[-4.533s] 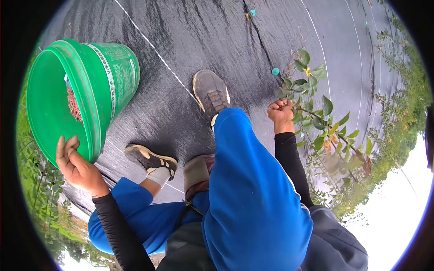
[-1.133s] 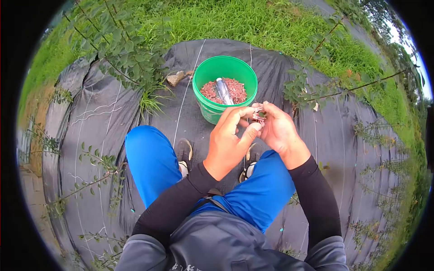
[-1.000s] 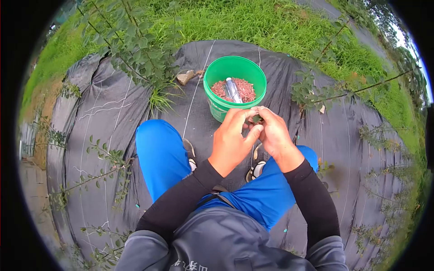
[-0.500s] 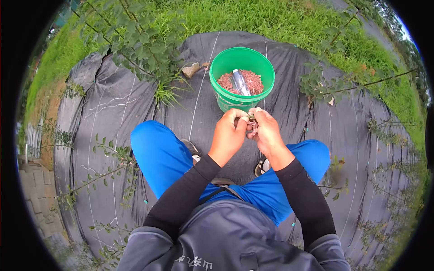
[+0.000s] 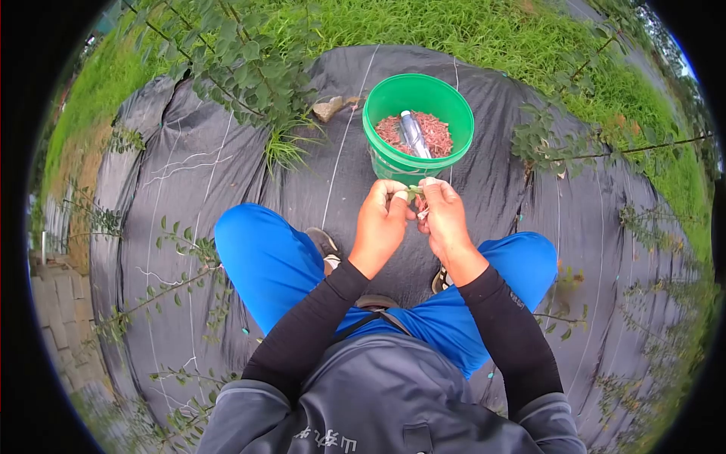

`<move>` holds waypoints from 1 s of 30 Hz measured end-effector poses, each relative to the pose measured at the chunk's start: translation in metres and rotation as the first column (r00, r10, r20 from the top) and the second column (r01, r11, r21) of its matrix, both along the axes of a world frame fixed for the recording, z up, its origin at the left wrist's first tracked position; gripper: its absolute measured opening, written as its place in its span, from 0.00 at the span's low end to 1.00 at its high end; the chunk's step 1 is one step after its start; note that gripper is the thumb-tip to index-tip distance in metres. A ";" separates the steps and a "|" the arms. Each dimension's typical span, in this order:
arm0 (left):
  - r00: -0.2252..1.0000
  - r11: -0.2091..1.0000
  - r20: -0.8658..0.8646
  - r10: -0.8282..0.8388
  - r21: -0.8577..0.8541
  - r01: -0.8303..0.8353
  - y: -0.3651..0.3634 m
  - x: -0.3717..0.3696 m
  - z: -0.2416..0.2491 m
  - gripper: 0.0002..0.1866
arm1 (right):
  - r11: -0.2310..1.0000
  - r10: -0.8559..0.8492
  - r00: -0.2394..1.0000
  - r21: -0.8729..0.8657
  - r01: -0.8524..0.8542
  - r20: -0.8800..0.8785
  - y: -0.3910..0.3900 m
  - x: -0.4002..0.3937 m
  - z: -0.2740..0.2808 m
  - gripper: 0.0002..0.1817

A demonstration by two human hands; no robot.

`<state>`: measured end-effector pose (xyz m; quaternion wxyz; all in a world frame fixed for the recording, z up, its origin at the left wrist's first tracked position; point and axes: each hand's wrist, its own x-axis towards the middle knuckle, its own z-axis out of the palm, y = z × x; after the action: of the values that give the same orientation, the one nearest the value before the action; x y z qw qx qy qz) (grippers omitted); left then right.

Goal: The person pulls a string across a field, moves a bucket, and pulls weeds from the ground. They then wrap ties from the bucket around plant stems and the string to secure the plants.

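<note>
My left hand (image 5: 383, 227) is closed in a pinch, thumb against fingertips, on a small green piece (image 5: 415, 192) that looks like a bit of leaf or stem. My right hand (image 5: 448, 225) meets it from the other side, also pinching at the green piece. Several pinkish-red short strips (image 5: 422, 206) show in the curled fingers of my right hand; their kind is too small to tell. Just beyond both hands stands a green bucket (image 5: 382, 160), partly filled with similar pinkish-red pieces (image 5: 439, 138). A clear plastic bottle (image 5: 414, 135) with a dark top part leans on them inside.
Black ground sheet (image 5: 302, 181) with white lines lies under me. Leafy branches (image 5: 249, 68) rise at the upper left, and more shrubs (image 5: 552, 136) stand at the right. A stone (image 5: 327, 110) sits left of the bucket. Grass (image 5: 393, 26) borders the sheet.
The bucket and the ground appear slightly farther right in view. My hands stay together, now a little further apart at the fingertips, with the green piece showing more plainly between them.
</note>
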<state>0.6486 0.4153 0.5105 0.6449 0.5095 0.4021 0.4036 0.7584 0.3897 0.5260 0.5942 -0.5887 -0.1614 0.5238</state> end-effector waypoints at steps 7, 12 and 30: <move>0.964 0.977 0.171 0.205 -0.097 -0.191 0.007 -0.014 -0.008 0.04 | 0.991 0.063 0.994 -0.113 -0.073 -0.091 -0.004 0.001 0.001 0.13; 0.994 0.999 -0.106 0.004 0.042 0.000 -0.006 -0.046 -0.033 0.11 | 0.978 0.169 0.986 -0.127 -0.166 0.010 0.039 0.050 0.026 0.10; 0.879 0.881 0.099 0.466 0.044 -0.472 -0.016 -0.310 0.080 0.22 | 0.922 0.383 0.248 -0.355 -0.152 0.890 0.115 0.130 -0.064 0.21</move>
<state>0.3387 0.3996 0.5903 0.5273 0.4004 0.4718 0.5823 0.8885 0.5045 0.4615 0.2234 -0.8007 -0.5255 0.1811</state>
